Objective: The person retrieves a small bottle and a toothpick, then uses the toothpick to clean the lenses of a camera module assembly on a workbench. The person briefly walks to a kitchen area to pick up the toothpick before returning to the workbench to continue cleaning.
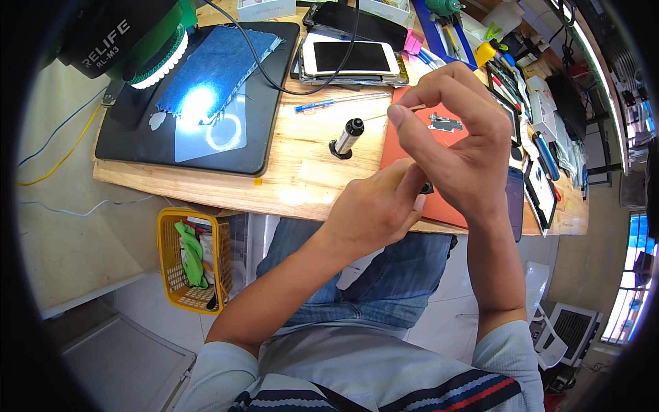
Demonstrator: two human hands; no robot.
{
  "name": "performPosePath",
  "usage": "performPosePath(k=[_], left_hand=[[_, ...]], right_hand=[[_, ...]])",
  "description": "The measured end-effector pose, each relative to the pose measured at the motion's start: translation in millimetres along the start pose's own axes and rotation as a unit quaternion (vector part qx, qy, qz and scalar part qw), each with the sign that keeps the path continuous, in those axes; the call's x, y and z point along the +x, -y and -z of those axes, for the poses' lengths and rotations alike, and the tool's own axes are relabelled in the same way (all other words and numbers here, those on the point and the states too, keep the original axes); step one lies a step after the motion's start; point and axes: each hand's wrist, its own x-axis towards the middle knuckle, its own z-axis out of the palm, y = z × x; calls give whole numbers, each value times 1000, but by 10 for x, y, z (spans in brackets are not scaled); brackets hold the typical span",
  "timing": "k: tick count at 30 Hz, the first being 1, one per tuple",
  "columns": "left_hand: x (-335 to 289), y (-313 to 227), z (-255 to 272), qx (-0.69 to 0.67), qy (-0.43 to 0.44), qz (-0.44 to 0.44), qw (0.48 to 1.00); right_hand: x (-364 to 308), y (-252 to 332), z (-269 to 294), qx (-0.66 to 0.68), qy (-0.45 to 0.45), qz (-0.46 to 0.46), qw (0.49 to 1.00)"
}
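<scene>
My right hand [458, 130] is closed in a pinch over the orange-red mat [392, 152]. Between its thumb and forefinger is a thin pale stick [376, 117], whose tip points left towards a small dark-capped tube [348, 137] standing upright on the wooden desk. Just below and to the left, my left hand [377, 206] has its fingers curled round a small dark object [427, 187]; most of it is hidden, and its kind cannot be made out. A small grey circuit board [445, 123] lies on the mat behind my right hand's fingers.
At the left, a black microscope head [110, 41] with a lit ring overhangs a dark flat pad [271, 130] bearing denim cloth [223, 65]. A blue pen [336, 104] and a stack topped by a white phone [351, 59] lie behind. A yellow basket [165, 254] stands below.
</scene>
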Motion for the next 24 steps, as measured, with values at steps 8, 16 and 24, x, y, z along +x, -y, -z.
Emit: performPosePath(k=[8, 16, 24], left_hand=[[25, 17, -14, -6, -17, -9, 1000], [45, 13, -23, -5, -42, -17, 999], [18, 19, -13, -9, -11, -7, 1000]], right_hand=[[-9, -44, -94, 30, -35, -1, 999], [-14, -58, -102, 16, -34, 1, 999], [-8, -58, -108, 33, -43, 8, 998]])
